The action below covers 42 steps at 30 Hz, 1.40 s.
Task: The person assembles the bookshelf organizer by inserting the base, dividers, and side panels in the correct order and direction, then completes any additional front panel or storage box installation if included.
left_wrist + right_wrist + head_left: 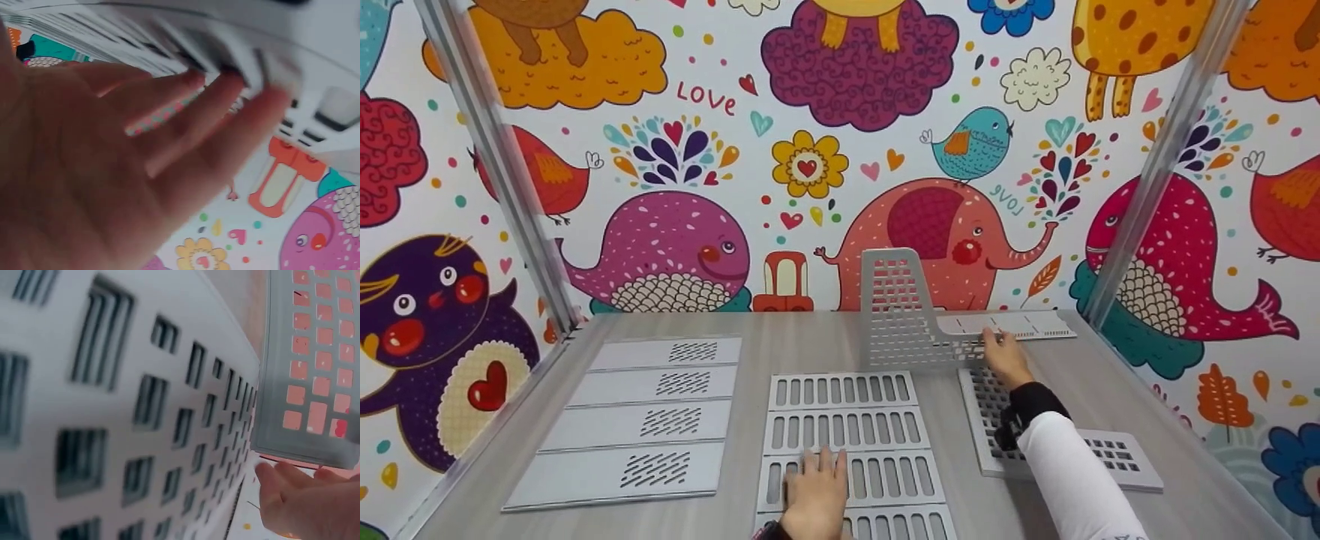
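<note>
L-shaped perforated panel: the grey panel [900, 324] stands raised near the back of the surface [748, 457], its tall arm upright, its low arm running to the right.
Right hand: its fingers pinch the end of that low arm; the hand [1008, 360] comes from a white sleeve [1084, 480] with a black wristband [1039, 405].
Under the right arm: a stack of similar panels [984, 439], holes rectangular, lies flat.
Left hand: this hand [819, 487] rests on the slotted panels [885, 453], fingers released and extended (grasping nothing).
Farther left: four panels with slanted slots [592, 427] lie in a column.
Back right: a white strip [1012, 325] lies near the cartoon-printed wall [877, 165].
</note>
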### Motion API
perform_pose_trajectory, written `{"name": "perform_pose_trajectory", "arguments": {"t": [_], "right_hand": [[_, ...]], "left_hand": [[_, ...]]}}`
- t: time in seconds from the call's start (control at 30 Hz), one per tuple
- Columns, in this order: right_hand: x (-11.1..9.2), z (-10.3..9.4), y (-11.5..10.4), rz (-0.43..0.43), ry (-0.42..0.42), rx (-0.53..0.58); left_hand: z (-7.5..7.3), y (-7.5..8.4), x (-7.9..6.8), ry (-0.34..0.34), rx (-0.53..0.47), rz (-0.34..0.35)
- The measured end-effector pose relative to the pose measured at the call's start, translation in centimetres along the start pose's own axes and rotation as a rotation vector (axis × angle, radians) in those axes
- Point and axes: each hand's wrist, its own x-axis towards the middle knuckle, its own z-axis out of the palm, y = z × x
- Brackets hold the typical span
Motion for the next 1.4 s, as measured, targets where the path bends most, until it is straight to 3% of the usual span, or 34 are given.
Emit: {"name": "perform_pose_trajectory", "arguments": {"t": [0.17,0.23,0.4,0.53,0.93,1.13,1.4], "right_hand": [[0.0,0.2,0.1,0.038,-0.037,0.044],[-0.1,0.4,0.0,0.042,-0.032,0.042],[-0.3,0.7,-0.2,0.038,-0.029,0.005],[-0.5,1.2,-0.6,0.020,-0.052,-0.035],[-1.1,3.6,-2.3,-0.022,-0.034,-0.042],[-1.5,4.0,-2.8,-0.047,-0.001,-0.068],[-2.0,4.5,-3.3,-0.054,0.039,-0.121]], "left_hand": [[0.1,-0.3,0.5,-0.093,-0.248,-0.085],[0.1,-0.3,0.6,-0.116,-0.286,-0.097],[-0.1,-0.6,1.1,-0.200,-0.266,-0.085],[-0.3,-0.9,1.3,-0.224,-0.266,-0.062],[-0.2,-1.0,1.3,-0.228,-0.279,-0.055],[-0.2,-1.0,1.7,-0.268,-0.300,-0.064],[-0.2,-1.3,1.5,-0.260,-0.298,-0.043]]}}
